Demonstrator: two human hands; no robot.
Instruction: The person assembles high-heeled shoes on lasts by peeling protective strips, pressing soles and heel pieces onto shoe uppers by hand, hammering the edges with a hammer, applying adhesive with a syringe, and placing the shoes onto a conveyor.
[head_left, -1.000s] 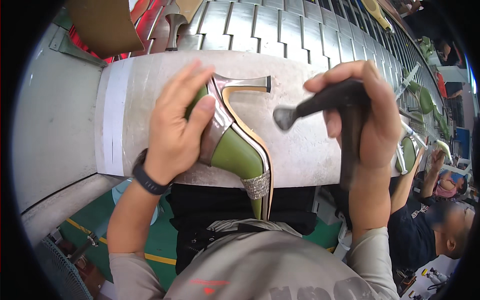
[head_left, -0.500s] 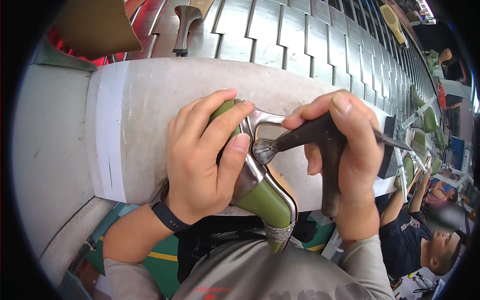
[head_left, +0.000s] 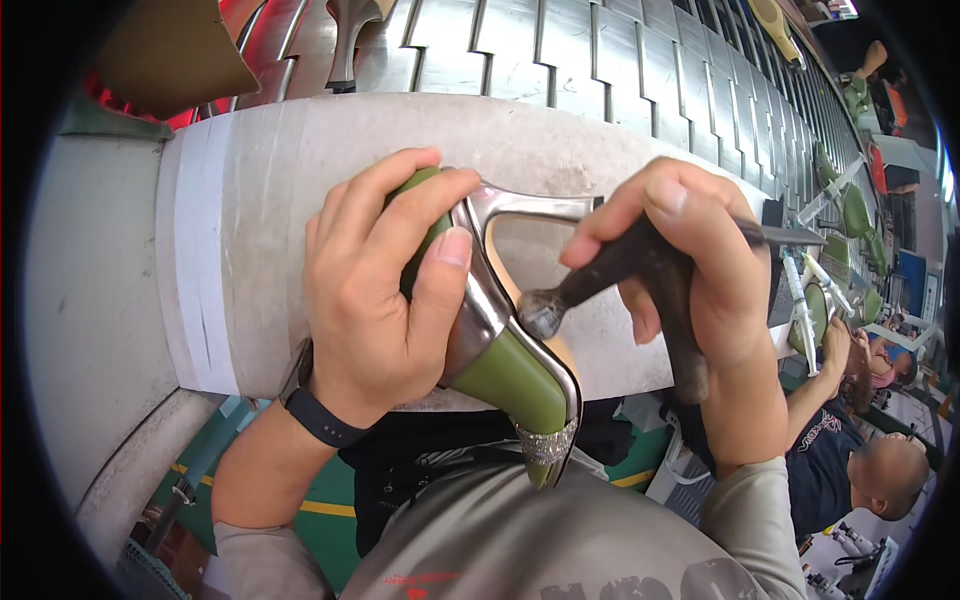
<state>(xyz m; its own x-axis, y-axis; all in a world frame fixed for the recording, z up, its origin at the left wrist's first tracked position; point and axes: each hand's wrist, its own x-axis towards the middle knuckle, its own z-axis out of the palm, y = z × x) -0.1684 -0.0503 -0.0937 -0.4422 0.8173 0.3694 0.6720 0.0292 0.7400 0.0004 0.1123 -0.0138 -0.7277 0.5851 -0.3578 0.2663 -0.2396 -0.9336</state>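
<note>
A high-heeled shoe (head_left: pixel 520 385) lies on its side on the pale work surface, with a green upper, silvery-grey band and glittering strip near the toe. Its metallic heel (head_left: pixel 530 204) points right. My left hand (head_left: pixel 385 270) is wrapped round the rear of the shoe, thumb pressing on its side; a dark watch band circles that wrist. My right hand (head_left: pixel 710 240) grips a dark hammer (head_left: pixel 625 262). The hammer's rounded, worn metal head is at the sole edge, below the heel; I cannot tell whether it touches. Its thin pointed end sticks out to the right.
Beyond the pale work surface (head_left: pixel 270 180) runs a slatted metal conveyor (head_left: pixel 520 50), carrying another heeled shoe (head_left: pixel 350 40). Syringes (head_left: pixel 802 310) and green shoes stand at the right, where a co-worker (head_left: pixel 840 460) sits. A brown panel (head_left: pixel 180 50) hangs at upper left.
The hammer head has shifted from beside the heel's base down along the sole edge toward the toe, uncovering the heel tip. My left hand still holds the shoe; the whole view has shifted slightly.
</note>
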